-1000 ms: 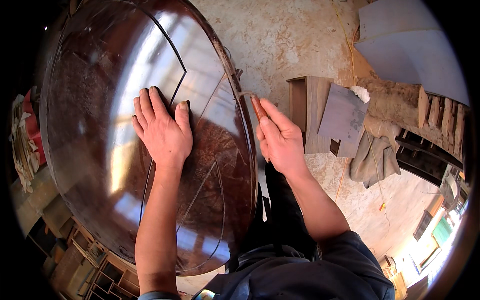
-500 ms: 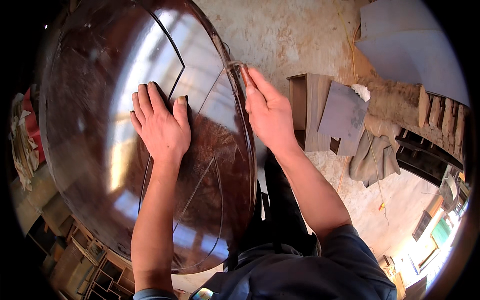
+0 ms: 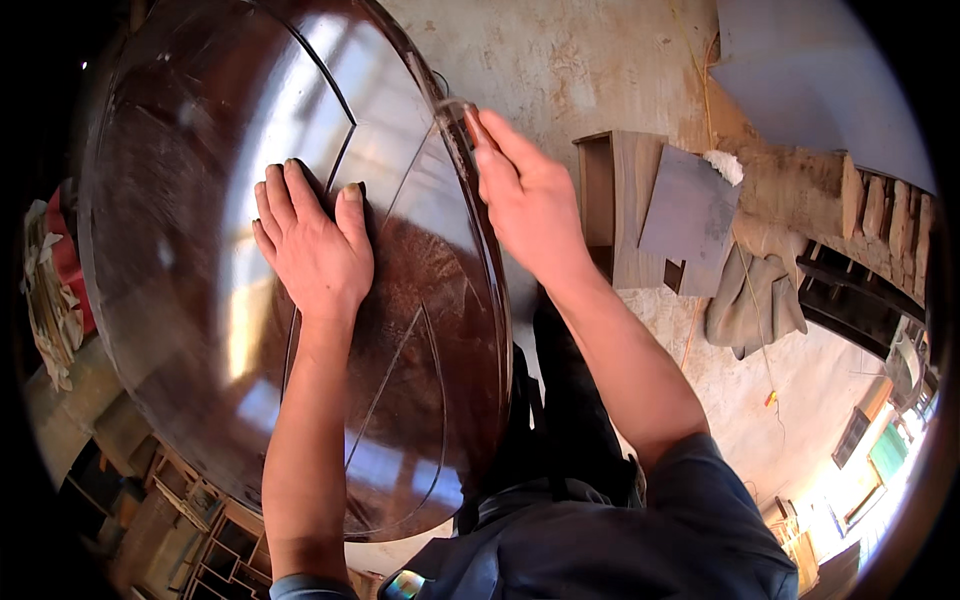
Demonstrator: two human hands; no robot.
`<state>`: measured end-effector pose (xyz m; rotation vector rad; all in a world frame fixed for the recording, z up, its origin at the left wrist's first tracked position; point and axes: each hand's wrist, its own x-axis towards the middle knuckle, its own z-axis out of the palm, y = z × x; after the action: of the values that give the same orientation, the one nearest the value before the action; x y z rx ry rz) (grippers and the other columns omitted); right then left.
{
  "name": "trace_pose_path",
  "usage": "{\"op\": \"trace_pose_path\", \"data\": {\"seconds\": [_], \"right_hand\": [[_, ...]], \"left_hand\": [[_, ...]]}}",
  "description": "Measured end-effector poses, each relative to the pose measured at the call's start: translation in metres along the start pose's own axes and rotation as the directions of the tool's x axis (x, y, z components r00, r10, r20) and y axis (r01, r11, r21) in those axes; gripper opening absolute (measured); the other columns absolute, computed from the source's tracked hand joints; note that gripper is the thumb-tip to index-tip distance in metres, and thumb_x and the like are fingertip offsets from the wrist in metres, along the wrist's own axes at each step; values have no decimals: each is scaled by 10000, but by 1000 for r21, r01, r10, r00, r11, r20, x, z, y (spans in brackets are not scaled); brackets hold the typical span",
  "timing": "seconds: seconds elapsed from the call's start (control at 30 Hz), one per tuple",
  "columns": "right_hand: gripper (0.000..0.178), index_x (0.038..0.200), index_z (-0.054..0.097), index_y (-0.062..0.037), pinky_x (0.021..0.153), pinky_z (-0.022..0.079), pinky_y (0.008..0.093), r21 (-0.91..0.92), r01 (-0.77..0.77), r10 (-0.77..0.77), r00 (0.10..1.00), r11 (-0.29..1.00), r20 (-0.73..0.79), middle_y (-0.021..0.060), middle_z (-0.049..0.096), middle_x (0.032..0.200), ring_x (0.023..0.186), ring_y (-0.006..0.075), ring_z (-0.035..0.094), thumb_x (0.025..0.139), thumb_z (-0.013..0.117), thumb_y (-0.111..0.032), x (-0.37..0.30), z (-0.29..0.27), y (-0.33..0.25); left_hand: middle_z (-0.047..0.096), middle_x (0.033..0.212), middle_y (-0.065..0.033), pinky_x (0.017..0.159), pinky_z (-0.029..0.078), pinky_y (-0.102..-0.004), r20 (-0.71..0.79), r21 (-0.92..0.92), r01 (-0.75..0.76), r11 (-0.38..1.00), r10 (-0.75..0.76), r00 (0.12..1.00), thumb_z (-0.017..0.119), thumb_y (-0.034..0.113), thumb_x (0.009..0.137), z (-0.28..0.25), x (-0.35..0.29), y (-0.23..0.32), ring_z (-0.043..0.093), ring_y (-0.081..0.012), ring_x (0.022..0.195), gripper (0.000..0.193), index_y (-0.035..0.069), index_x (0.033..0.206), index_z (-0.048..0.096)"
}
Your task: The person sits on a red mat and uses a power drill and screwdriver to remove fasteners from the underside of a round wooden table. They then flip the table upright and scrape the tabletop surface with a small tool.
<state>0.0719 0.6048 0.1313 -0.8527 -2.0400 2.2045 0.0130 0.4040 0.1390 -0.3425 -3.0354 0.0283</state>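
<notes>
A large round tabletop (image 3: 180, 330), dark brown and glossy with inlaid dark lines, fills the left half. My left hand (image 3: 315, 240) lies flat on its surface, fingers stretched out and thumb apart. In a closed grip, my right hand (image 3: 530, 200) holds a hooked scraper (image 3: 474, 124) by its reddish-brown handle. The scraper's curved metal end meets the tabletop's right rim (image 3: 462, 150), towards the far side. Along that part the rim looks rough and paler. The scraper's exact tip is too small to make out.
Right of the table stand a small wooden cabinet (image 3: 625, 210) and a leaning grey panel (image 3: 690, 205). A grey cloth (image 3: 755, 300) hangs near a dark rack (image 3: 860, 300). Wooden frames (image 3: 225, 555) lie at the lower left, below the table's edge.
My right hand and the scraper have shifted slightly farther away along the rim. My left hand stays flat on the tabletop. The whole view has shifted a little.
</notes>
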Motion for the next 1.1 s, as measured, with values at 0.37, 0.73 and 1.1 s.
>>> {"op": "trace_pose_path", "data": {"seconds": [0.37, 0.73, 1.1], "right_hand": [[349, 1324, 555, -70, 812, 520, 397, -197, 218, -231, 972, 956, -48, 218, 674, 1090, 969, 419, 645, 983, 546, -139, -16, 3, 2], [369, 1331, 536, -120, 700, 510, 490, -438, 358, -409, 912, 825, -25, 219, 665, 875, 817, 447, 636, 964, 559, -144, -28, 5, 1], [392, 1323, 566, -16, 844, 514, 345, -258, 340, -380, 916, 904, -126, 185, 662, 1061, 965, 280, 664, 934, 593, -58, -43, -25, -19]], "left_hand": [[301, 1566, -195, 1183, 177, -528, -13, 9, 13, 1000, -13, 1000, 395, 475, 1010, 3, 3, 0, 231, -373, 1470, 674, 9, 1493, 329], [307, 1565, -188, 1184, 174, -531, -28, 8, 29, 1000, -28, 999, 404, 481, 1009, 2, 5, -1, 229, -366, 1471, 676, 15, 1493, 332], [300, 1566, -181, 1192, 153, -517, 17, 3, 47, 999, -48, 999, 415, 484, 1004, -2, 2, 2, 214, -355, 1477, 682, 11, 1490, 331]]}}
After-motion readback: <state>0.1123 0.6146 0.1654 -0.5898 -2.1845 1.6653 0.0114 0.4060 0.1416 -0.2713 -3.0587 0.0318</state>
